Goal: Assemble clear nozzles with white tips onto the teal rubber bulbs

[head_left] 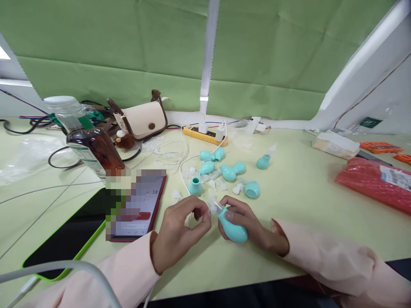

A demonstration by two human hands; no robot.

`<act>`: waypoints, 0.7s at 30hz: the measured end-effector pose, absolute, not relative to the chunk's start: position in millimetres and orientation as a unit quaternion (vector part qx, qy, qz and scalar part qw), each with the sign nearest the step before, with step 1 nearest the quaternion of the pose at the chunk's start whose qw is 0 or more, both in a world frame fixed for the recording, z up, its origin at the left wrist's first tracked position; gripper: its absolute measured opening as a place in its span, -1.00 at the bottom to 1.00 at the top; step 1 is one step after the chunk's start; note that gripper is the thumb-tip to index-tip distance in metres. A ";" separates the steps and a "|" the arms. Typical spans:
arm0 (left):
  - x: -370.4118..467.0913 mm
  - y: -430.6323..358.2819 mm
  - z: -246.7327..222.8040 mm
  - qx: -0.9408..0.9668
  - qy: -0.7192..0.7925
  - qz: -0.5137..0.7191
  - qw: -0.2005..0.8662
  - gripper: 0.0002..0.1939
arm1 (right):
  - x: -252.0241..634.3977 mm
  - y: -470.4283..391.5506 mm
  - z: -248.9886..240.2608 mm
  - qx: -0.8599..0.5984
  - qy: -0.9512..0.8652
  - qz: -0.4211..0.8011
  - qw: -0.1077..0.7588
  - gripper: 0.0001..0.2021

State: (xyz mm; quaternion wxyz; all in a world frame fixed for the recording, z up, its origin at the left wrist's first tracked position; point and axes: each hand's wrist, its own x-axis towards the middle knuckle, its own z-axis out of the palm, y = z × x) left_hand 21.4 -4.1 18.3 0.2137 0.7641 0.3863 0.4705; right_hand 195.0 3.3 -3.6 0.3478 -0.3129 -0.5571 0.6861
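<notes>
Gripping turquoise squeeze bulb (236, 231) in right hand (253, 221), on near side of yellow power strip (207, 139); pinching at clear nozzle (217, 206) with left hand (181, 222); apparently working nozzle end; next, keep bulb steady, adjust finely

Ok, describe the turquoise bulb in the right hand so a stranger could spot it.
Find the yellow power strip at the back of the pale green table, then the turquoise bulbs in front of it. Nearer the viewer is the held bulb, its clear tip toward the left hand; it alone sits in the right hand.
</notes>
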 end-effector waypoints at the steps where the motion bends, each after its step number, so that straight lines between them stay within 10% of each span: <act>1: 21.5 -4.0 17.9 0.742 0.395 0.481 0.250 -0.90 | 195.0 7.2 -5.0 -0.298 -0.540 0.706 0.350 -0.80; 9: 21.9 -1.0 14.2 0.646 0.415 0.526 0.365 -0.93 | 196.1 24.5 -0.1 -0.286 -0.441 0.788 0.321 -0.79; 21: 12.2 17.6 -13.3 0.900 0.331 0.280 -0.048 -0.78 | 196.4 21.6 -11.9 -0.430 -0.696 0.426 0.386 -0.79</act>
